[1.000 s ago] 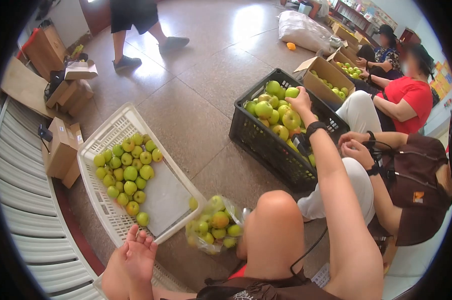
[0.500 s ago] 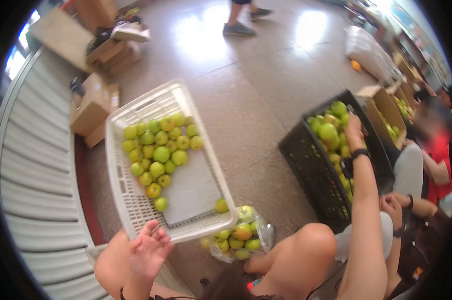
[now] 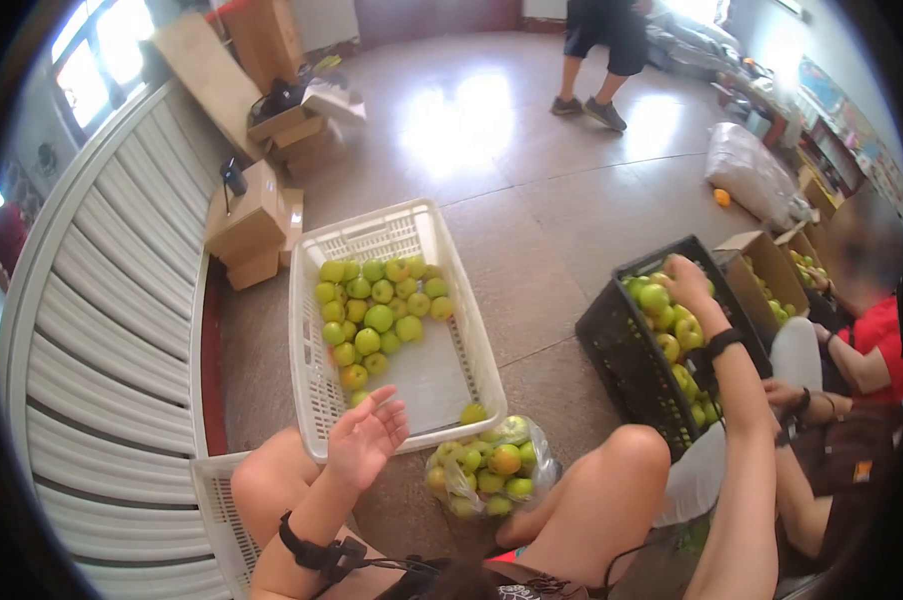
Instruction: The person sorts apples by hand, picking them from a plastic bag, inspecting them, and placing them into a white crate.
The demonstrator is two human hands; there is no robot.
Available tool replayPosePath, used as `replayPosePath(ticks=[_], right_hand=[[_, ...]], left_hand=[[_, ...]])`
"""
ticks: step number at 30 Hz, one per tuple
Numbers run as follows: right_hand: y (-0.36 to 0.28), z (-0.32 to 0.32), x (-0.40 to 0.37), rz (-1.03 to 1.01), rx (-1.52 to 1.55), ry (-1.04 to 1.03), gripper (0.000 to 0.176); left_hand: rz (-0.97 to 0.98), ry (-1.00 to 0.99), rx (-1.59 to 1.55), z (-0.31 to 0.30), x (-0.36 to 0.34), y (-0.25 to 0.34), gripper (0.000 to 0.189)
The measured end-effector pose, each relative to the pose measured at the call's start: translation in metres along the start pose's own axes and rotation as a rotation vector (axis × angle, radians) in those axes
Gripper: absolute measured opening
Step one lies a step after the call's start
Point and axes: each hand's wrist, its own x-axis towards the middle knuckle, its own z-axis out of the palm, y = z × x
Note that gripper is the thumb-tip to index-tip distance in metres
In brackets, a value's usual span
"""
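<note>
Green apples (image 3: 378, 318) fill the back and left of a white plastic crate (image 3: 309, 375) on the floor. My left hand (image 3: 368, 438) is over the crate's near edge, palm up, fingers spread, holding nothing. Over at the right, my right hand (image 3: 686, 281) reaches into a black crate (image 3: 616, 345) of green apples (image 3: 677, 326). Its fingers curl down among the fruit at the far end; what they hold, if anything, is hidden. A clear plastic bag (image 3: 491, 467) of apples sits between the crates, near my legs.
Cardboard boxes (image 3: 246, 215) stand at the left beside a white ribbed panel (image 3: 106, 350). Other people sit close at the right, by open boxes (image 3: 761, 270) of apples. A person's legs (image 3: 601, 60) stand at the back near a large sack (image 3: 751, 170).
The view has tilted up and shifted left. My left hand stays open near the white crate. My right hand stays at the black crate's far end. The standing person's legs show more.
</note>
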Motion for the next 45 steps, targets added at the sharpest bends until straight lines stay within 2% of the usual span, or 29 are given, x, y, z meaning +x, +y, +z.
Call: replayPosePath(ticks=[1,3,5,7,9,10,11,12,14,15,16,18,23,25,27,30,31,33,34,35,37,38,40,42,45], right_hand=[[-0.023,-0.02,-0.005,-0.028,0.096,0.038,0.02],[-0.071,-0.059,-0.018,-0.252,0.387,0.235,0.019],[-0.152,-0.129,-0.059,-0.287,0.626,0.248,0.02],[-0.216,-0.186,-0.117,-0.468,0.727,0.347,0.02],[-0.269,-0.238,-0.192,-0.756,0.6,0.529,0.017],[-0.281,-0.256,-0.227,-0.954,0.356,0.632,0.007],[-0.288,-0.267,-0.265,-1.036,0.114,0.775,0.01],[-0.3,-0.292,-0.307,-1.11,0.02,0.738,0.019],[-0.32,-0.297,-0.35,-1.249,0.217,0.998,0.011],[-0.329,-0.3,-0.372,-1.312,0.303,1.133,0.015],[-0.332,-0.309,-0.388,-1.36,0.367,1.06,0.021],[-0.345,-0.327,-0.402,-1.505,0.244,1.053,0.019],[-0.356,-0.319,-0.435,-1.227,0.257,1.083,0.025],[-0.365,-0.318,-0.435,-1.231,0.231,1.054,0.024],[-0.378,-0.319,-0.42,-1.341,0.163,1.038,0.023],[-0.37,-0.303,-0.384,-1.58,0.523,1.129,0.026],[-0.361,-0.293,-0.37,-1.503,0.535,1.19,0.023],[-0.329,-0.262,-0.356,-0.993,0.162,1.03,0.02],[-0.33,-0.257,-0.336,-0.889,0.178,1.003,0.016],[-0.347,-0.253,-0.308,-0.8,0.351,0.984,0.013],[-0.357,-0.215,-0.254,-0.721,0.516,0.817,0.007],[-0.356,-0.186,-0.23,-0.721,0.606,0.704,0.01],[-0.345,-0.128,-0.2,-0.638,0.487,0.424,0.021],[-0.34,-0.073,-0.183,-0.625,0.475,0.269,0.027],[-0.326,-0.014,-0.173,-0.61,0.325,0.056,0.026]], left_hand=[[0.008,-0.001,0.008,-0.001,-0.001,-0.002,0.042],[0.021,-0.009,0.021,-0.004,-0.004,-0.006,0.041],[0.038,-0.03,0.037,-0.001,-0.007,-0.008,0.039],[0.066,-0.058,0.061,-0.002,-0.01,-0.012,0.037],[0.108,-0.105,0.093,-0.005,-0.01,-0.015,0.035],[0.115,-0.112,0.104,-0.007,-0.009,-0.016,0.035],[0.123,-0.118,0.114,-0.01,-0.008,-0.016,0.035],[0.133,-0.12,0.125,-0.013,-0.007,-0.016,0.035],[0.127,-0.089,0.114,-0.022,-0.004,-0.015,0.033],[0.127,-0.066,0.105,-0.026,-0.003,-0.016,0.032],[0.128,-0.052,0.101,-0.03,-0.002,-0.017,0.032],[0.133,-0.011,0.092,-0.037,-0.003,-0.015,0.032],[0.171,0.023,0.083,-0.036,-0.012,-0.014,0.031],[0.178,0.017,0.067,-0.034,-0.016,-0.01,0.031],[0.183,-0.011,0.042,-0.034,-0.016,-0.008,0.032],[0.181,-0.001,0.032,-0.029,-0.022,-0.007,0.032],[0.17,0.005,0.029,-0.028,-0.023,-0.007,0.031],[0.146,0.012,0.023,-0.023,-0.024,-0.007,0.031],[0.13,0.007,0.024,-0.022,-0.023,-0.009,0.031],[0.112,-0.001,0.026,-0.022,-0.022,-0.01,0.03],[0.08,0.004,0.039,-0.02,-0.021,-0.011,0.033],[0.062,0.012,0.055,-0.02,-0.019,-0.014,0.033],[0.042,0.046,0.082,-0.023,-0.016,-0.016,0.032],[0.012,0.09,0.129,-0.028,-0.01,-0.019,0.031],[0.005,0.22,0.276,-0.03,-0.002,-0.023,0.031]])
